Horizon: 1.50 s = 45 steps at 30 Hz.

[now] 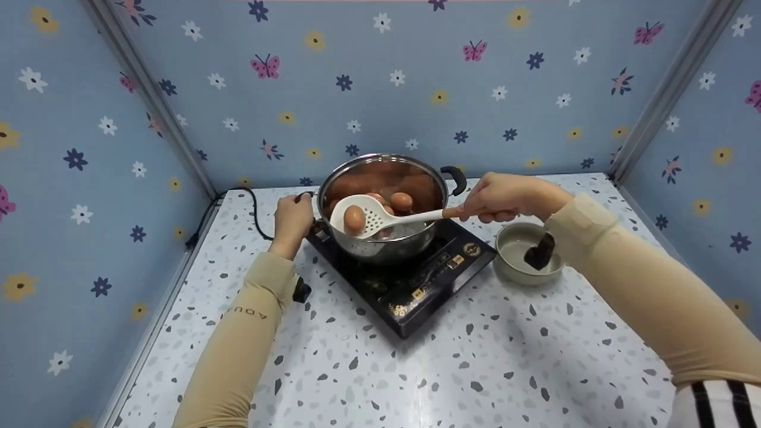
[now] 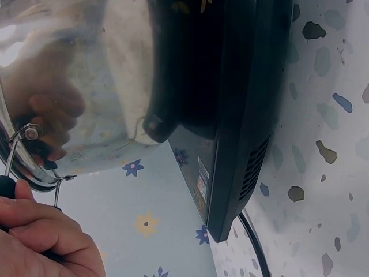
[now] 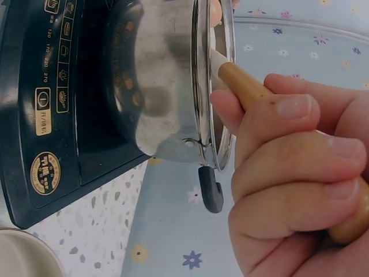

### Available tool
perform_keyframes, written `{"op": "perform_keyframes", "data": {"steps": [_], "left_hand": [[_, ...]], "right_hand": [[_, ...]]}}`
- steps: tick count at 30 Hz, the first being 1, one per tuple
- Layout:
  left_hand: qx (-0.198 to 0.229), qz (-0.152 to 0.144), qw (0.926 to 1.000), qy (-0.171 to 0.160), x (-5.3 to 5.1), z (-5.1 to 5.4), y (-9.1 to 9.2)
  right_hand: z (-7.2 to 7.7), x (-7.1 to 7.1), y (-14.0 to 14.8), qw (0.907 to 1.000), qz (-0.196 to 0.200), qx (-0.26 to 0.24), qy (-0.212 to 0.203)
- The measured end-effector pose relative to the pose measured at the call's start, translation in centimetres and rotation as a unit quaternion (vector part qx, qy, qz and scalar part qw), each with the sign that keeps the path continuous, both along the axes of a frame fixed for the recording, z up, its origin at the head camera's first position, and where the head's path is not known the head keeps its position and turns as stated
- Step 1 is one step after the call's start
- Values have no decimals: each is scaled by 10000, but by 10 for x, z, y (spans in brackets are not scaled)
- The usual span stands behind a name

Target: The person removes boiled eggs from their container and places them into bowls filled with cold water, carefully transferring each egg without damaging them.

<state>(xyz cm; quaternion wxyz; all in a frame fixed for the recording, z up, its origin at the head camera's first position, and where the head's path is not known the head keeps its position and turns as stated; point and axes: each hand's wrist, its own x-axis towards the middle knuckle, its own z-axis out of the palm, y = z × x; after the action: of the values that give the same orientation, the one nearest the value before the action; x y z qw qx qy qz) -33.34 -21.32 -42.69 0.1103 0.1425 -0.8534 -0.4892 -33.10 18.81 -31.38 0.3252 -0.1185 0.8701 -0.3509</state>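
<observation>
In the head view my right hand (image 1: 496, 196) grips the wooden handle of a white slotted spoon (image 1: 376, 217). One brown egg (image 1: 355, 219) lies in the spoon's bowl, held over the near left part of a steel pot (image 1: 383, 249). Several more brown eggs (image 1: 402, 202) sit inside the pot, partly hidden by the spoon. My left hand (image 1: 293, 217) holds the pot's left side handle; the left wrist view shows the fingers (image 2: 52, 231) curled round that black handle. In the right wrist view the fingers wrap the wooden handle (image 3: 242, 83).
The pot stands on a black induction cooker (image 1: 410, 297) with a cord (image 1: 255, 208) running off left. A pale bowl (image 1: 517, 273) is right of the cooker, partly behind my right wrist. The pot's other handle (image 1: 455, 179) points right. Flowered walls (image 1: 380, 89) enclose the speckled table (image 1: 333, 368).
</observation>
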Motion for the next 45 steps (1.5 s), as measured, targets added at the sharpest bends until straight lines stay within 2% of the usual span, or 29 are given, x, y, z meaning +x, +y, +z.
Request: {"op": "perform_keyframes", "data": {"steps": [9, 23, 31, 37, 45], "left_hand": [[125, -91, 9998, 86, 2, 3, -2], [315, -336, 9989, 80, 4, 2, -6], [131, -274, 9995, -1, 3, 2, -5], [189, -273, 9994, 37, 4, 0, -4], [3, -155, 9999, -44, 4, 3, 0]], "right_hand": [[-1, 0, 13, 9993, -254, -272, -104], [0, 3, 33, 9986, -395, -293, 213], [5, 5, 49, 9977, -539, -244, 335], [7, 6, 63, 9968, -621, -304, 394], [13, 10, 79, 9965, -685, -237, 420]]}}
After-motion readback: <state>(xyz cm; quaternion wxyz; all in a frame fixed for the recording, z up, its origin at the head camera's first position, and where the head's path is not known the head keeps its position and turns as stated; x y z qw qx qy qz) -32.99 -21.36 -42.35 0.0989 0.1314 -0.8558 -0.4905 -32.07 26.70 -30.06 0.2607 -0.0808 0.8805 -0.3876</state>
